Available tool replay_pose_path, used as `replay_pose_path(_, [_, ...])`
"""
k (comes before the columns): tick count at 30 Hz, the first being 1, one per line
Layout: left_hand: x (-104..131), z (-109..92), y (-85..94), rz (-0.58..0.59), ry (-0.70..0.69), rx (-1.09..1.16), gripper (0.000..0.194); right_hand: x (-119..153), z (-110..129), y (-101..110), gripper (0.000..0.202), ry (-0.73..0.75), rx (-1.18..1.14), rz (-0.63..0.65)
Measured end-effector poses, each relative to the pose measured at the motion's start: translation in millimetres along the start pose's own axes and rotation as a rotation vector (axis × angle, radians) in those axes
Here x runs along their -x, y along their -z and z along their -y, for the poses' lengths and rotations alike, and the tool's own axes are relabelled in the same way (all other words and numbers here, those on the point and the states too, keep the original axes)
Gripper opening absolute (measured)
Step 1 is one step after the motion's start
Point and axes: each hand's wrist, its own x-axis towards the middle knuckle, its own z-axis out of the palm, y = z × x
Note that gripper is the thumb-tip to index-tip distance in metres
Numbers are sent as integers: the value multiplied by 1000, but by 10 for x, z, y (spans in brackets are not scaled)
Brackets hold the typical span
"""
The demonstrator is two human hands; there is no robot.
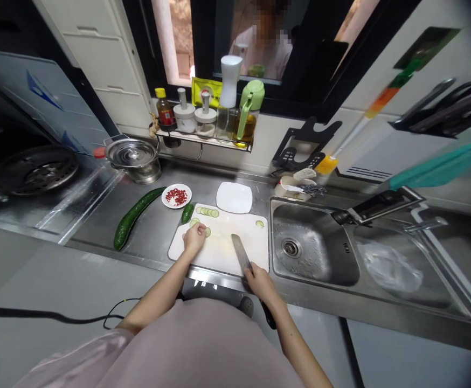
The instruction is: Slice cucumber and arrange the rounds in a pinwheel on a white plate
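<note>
My right hand (261, 281) is wrapped round the black handle of a knife (240, 250). The blade lies low over the white cutting board (219, 253), its tip pointing away from me. On the board's left side my left hand (195, 240) is closed in a pinch, with a cucumber slice (208, 231) at its fingertips. Behind it an overlapping row of cucumber slices (207, 212) lies along the far edge. Another slice (194, 221) shows just beyond my knuckles. A small cucumber end piece (260, 223) sits at the board's far right.
Left of the board are a cut cucumber piece (187, 213), a whole cucumber (138, 216) and a small plate (188, 195) of chopped red bits. A white square plate (234, 198) stands behind. The sink (316, 242) borders the right; a seasoning rack (207, 141) hangs behind.
</note>
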Motion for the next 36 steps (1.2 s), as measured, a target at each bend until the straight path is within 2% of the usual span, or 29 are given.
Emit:
replay_pose_path(4, [-66, 171, 129, -104, 67, 24, 16, -23, 62, -1, 28, 2, 9, 2])
replay_pose_path(8, [-150, 256, 201, -154, 123, 24, 20, -21, 139, 14, 26, 21, 2, 15])
replay_pose_path(23, [-160, 273, 230, -194, 169, -94, 19, -59, 157, -4, 25, 39, -11, 21])
replay_pose_path(30, [-136, 89, 158, -352, 116, -43, 24, -72, 164, -5, 23, 34, -11, 11])
replay_pose_path(36, [-218, -164, -4, -280, -31, -64, 26, -56, 133, 24, 23, 13, -51, 2])
